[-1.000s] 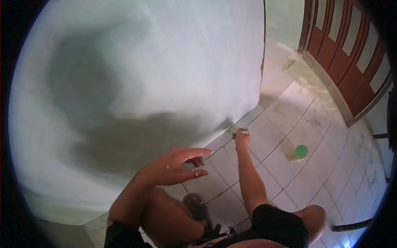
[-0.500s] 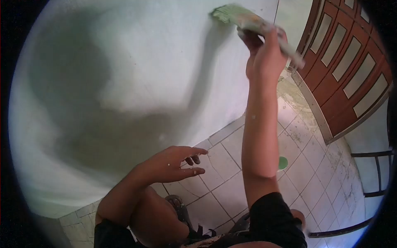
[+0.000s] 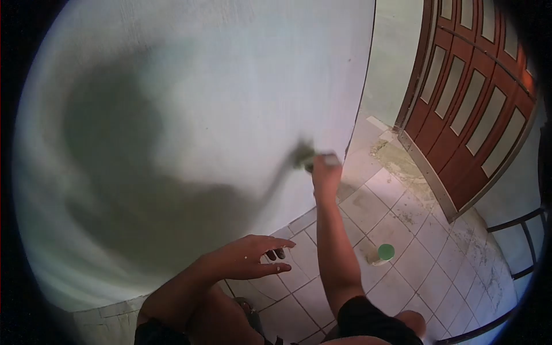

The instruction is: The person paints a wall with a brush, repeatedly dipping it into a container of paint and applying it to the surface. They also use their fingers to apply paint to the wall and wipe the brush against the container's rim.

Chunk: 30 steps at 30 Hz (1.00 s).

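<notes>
My right hand (image 3: 326, 181) is closed around the handle of a wide paintbrush (image 3: 305, 158). Its green-coated bristles are blurred by motion and appear to be against the pale wall (image 3: 247, 121), low down near the wall's right edge. My left hand (image 3: 244, 259) hangs in the air over my knee, with flecks of paint on it. Its fingers are apart and nothing is between them.
A small container with a green top (image 3: 385, 253) stands on the tiled floor (image 3: 397, 287) to the right. Beyond it are a brown panelled door (image 3: 460, 103), pale green residue (image 3: 405, 169) on the floor and dark metal bars (image 3: 526, 241).
My right hand has brought the paintbrush from high on the wall down to a lower spot. My view has shifted, showing more of the container. The left hand keeps its pose.
</notes>
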Each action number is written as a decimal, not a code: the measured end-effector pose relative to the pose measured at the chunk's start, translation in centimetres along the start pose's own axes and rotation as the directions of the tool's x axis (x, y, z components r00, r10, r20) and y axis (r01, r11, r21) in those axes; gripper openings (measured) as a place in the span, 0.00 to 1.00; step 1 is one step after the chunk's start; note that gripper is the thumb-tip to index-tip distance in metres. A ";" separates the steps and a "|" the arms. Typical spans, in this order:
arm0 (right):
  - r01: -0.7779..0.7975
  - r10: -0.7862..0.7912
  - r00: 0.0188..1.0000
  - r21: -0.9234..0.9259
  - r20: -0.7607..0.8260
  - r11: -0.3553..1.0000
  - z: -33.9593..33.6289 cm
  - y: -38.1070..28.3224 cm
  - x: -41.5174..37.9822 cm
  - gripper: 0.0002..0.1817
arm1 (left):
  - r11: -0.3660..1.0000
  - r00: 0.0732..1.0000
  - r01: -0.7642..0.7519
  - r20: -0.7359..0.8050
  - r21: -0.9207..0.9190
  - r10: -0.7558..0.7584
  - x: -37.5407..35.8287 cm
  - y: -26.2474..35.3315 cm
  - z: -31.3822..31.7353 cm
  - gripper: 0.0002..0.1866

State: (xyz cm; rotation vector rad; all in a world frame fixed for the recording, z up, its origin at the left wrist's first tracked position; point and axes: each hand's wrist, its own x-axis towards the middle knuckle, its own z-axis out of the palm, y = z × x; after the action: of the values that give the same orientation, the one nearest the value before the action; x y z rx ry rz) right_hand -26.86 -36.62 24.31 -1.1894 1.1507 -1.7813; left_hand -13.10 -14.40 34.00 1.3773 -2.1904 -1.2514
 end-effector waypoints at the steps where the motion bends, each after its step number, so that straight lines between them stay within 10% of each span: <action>1: 0.017 -0.016 1.000 -0.028 0.015 0.999 1.1 -5.3 1.1 0.08 | 1.000 1.000 0.023 -0.015 0.001 -0.023 0.1 -0.1 0.1 0.28; 4: 0.145 -0.152 0.988 0.199 0.020 0.969 3.9 -15.9 6.5 0.16 | 0.999 0.999 0.032 -0.027 -0.022 -0.032 0.6 -0.4 -0.5 0.28; 6: 0.154 -0.152 0.984 -0.011 0.093 0.988 4.1 -23.4 9.2 0.18 | 0.998 0.999 0.017 -0.047 -0.054 -0.020 1.3 -1.0 -0.8 0.28; 10: 0.175 -0.352 0.934 0.778 0.063 0.604 4.4 -28.4 10.9 0.15 | 0.999 0.999 0.022 -0.037 -0.048 -0.024 1.8 -2.1 -0.6 0.28; 17: -0.016 0.015 1.000 0.640 0.007 0.768 2.7 -6.7 3.9 0.29 | 1.000 0.999 0.023 -0.023 -0.015 -0.023 -0.1 -1.7 -0.8 0.27; 24: -0.202 0.224 0.973 0.242 -0.064 0.949 -4.7 3.8 -2.6 0.08 | 0.998 0.998 -0.053 -0.030 0.043 0.055 -1.5 -1.2 -0.8 0.28; 30: 0.369 -0.399 0.907 -0.206 -0.133 0.906 1.9 -15.2 7.1 0.15 | 1.000 1.000 -0.025 -0.016 0.009 0.025 -2.1 -0.6 -1.0 0.27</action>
State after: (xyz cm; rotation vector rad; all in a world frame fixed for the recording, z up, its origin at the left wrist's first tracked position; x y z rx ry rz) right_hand -28.51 -37.92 41.02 -1.4731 1.2583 -2.1494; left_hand -11.03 -13.26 34.56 1.3548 -2.1981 -1.2194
